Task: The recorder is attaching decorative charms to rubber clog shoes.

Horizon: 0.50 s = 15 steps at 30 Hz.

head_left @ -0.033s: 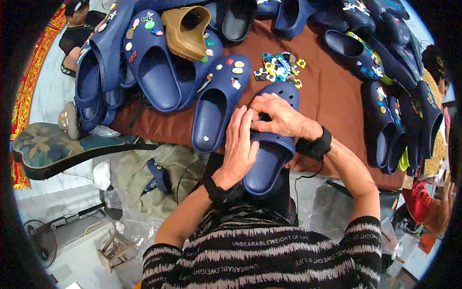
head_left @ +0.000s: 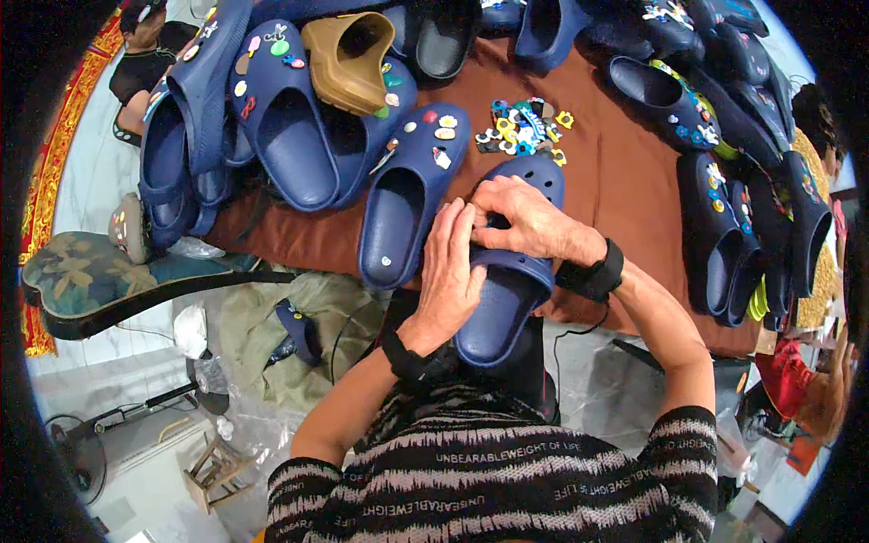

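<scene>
Hardly anything moves since the earlier frame. The right hand [head_left: 525, 217] bends its fingers over the plain blue clog [head_left: 496, 317]; the left hand [head_left: 444, 271] lies along its left side. What either grips is hidden. A steady brace there should help the right fingers work squarely. The heel juts past the table's [head_left: 634, 217] near edge; the decorated clog [head_left: 398, 213] crowds the left, charms [head_left: 525, 128] lie beyond the toe, bare cloth gives room rightward.

Left hand [head_left: 444, 281] with fingers extended, right hand [head_left: 527, 217] curled close beside it, forearms [head_left: 665, 326] angled inward
</scene>
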Each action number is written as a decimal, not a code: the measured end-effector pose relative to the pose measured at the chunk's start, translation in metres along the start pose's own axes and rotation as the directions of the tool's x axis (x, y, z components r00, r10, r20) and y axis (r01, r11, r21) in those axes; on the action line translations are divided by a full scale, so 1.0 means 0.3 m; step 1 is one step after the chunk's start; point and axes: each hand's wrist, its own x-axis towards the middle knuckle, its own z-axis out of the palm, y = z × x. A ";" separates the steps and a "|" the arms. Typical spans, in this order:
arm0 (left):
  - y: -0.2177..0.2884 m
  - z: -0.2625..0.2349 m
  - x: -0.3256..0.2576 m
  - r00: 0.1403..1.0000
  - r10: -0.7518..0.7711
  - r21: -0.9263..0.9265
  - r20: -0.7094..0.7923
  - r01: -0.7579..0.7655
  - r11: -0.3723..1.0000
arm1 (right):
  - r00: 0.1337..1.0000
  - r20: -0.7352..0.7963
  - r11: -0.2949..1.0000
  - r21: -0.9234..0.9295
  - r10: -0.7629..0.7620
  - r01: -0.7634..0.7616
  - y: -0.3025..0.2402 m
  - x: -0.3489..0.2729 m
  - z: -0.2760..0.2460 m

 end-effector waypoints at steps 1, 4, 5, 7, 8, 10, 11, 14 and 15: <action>0.005 -0.003 0.004 1.000 0.004 0.022 0.008 -0.004 1.000 | 1.000 -0.006 0.999 -0.053 0.008 -0.008 -0.007 -0.003 -0.003; -0.005 0.001 0.013 0.999 0.012 0.029 0.033 -0.013 0.999 | 0.999 0.013 0.978 -0.207 0.032 -0.029 -0.022 0.015 -0.032; -0.004 0.005 0.019 0.999 0.020 0.026 0.036 -0.021 0.999 | 0.998 0.044 0.954 -0.299 0.050 -0.034 -0.030 0.024 -0.043; -0.001 0.011 0.018 1.000 -0.008 0.017 0.017 0.007 1.000 | 0.991 0.085 0.952 -0.296 0.103 -0.074 -0.056 0.040 -0.050; 0.002 0.011 0.017 1.000 -0.003 0.014 0.022 0.003 1.000 | 0.980 0.129 0.950 -0.293 0.152 -0.109 -0.071 0.048 -0.053; 0.010 0.011 0.016 1.000 -0.028 0.007 -0.002 0.028 1.000 | 0.980 0.129 0.936 -0.337 0.149 -0.098 -0.090 0.059 -0.050; 0.000 0.018 0.010 1.000 -0.025 0.012 -0.010 0.025 1.000 | 0.979 0.122 0.912 -0.395 0.166 -0.105 -0.095 0.061 -0.040; 0.003 0.024 0.008 0.999 -0.030 0.022 -0.029 0.031 0.999 | 0.987 0.093 0.878 -0.472 0.135 -0.076 -0.093 0.051 -0.031; 0.000 0.024 0.009 0.999 -0.028 0.020 -0.027 0.028 0.999 | 0.989 0.053 0.896 -0.431 0.140 -0.104 -0.095 0.052 -0.029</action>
